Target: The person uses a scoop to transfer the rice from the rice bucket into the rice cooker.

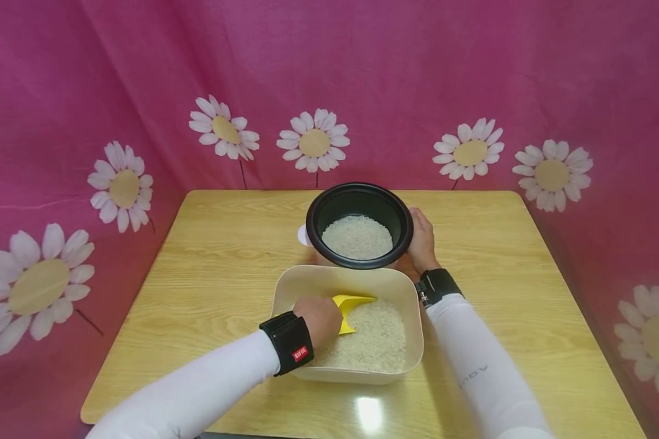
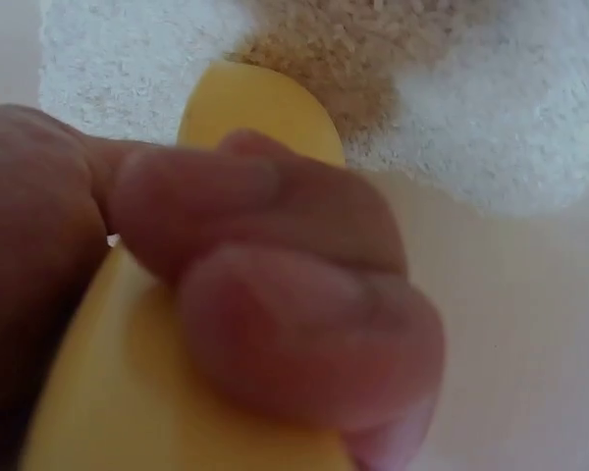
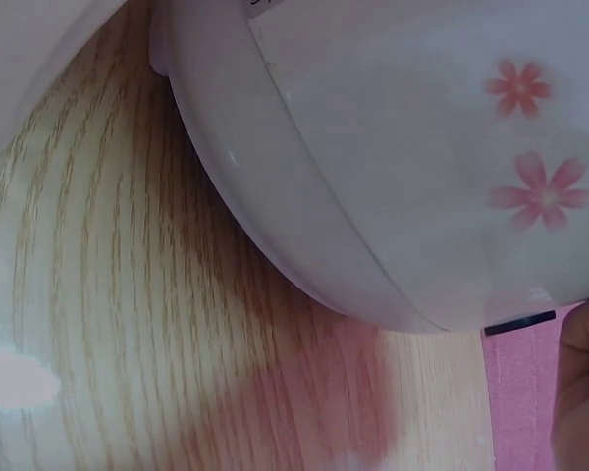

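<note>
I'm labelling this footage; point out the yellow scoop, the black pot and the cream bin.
Yellow scoop [image 1: 343, 309], head view: its scooping end.
Black pot [image 1: 359, 263], head view: its near rim.
Cream bin [image 1: 320, 281], head view: its far inner wall.

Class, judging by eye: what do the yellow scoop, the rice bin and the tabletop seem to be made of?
Yellow scoop: probably plastic, smooth and evenly coloured. Rice bin: likely moulded plastic, plain cream with rounded corners. Tabletop: wood or a printed laminate; grain shows, and a bright reflection suggests a glossy coating.

The scoop [image 1: 344, 306] looks smooth plastic, the cooker [image 3: 412, 167] glossy plastic, the tabletop [image 1: 230, 244] wood-grained (and shiny).
</note>
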### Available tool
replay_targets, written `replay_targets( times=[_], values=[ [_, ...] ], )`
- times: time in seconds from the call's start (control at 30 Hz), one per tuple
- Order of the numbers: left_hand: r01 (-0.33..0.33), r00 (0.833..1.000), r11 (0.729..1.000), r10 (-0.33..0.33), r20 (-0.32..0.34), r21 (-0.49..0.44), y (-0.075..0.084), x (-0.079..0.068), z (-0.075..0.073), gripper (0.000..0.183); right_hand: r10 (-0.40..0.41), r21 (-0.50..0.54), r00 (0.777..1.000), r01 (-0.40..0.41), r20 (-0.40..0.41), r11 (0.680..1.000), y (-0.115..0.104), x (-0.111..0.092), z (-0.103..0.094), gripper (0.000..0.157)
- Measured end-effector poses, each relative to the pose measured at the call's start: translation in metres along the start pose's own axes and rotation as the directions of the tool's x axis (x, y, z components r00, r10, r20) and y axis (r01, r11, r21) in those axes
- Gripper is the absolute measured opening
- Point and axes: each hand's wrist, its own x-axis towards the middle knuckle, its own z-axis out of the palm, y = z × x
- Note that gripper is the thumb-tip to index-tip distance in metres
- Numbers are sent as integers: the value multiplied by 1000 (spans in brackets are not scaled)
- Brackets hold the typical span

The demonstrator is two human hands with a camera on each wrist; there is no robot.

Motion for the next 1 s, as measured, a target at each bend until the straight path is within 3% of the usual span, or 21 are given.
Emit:
replay_targets(
  times=[0.23,0.47,0.57,0.8,1.0],
  values=[
    [-57,996,997,60,70,-42,-7,2,-2,20,-23,-32,1000,23,-15,999,-1,-3,0,29],
    [-77,992,958,100,72,-276,-19,6,1,37,-4,-21,1000,4,-20,1000,-1,-1,0,28],
    [-68,990,946,104,99,-318,-22,7,1,42,2,-5,1000,-2,-16,1000,-1,0,1,28],
    [-32,980,944,94,176,-330,-24,10,-1,46,6,17,1000,-6,-10,1000,-2,1,4,28],
    [-38,983,944,95,160,-329,-25,12,3,44,16,1,1000,-16,-12,1000,-2,-2,4,28]
  ],
)
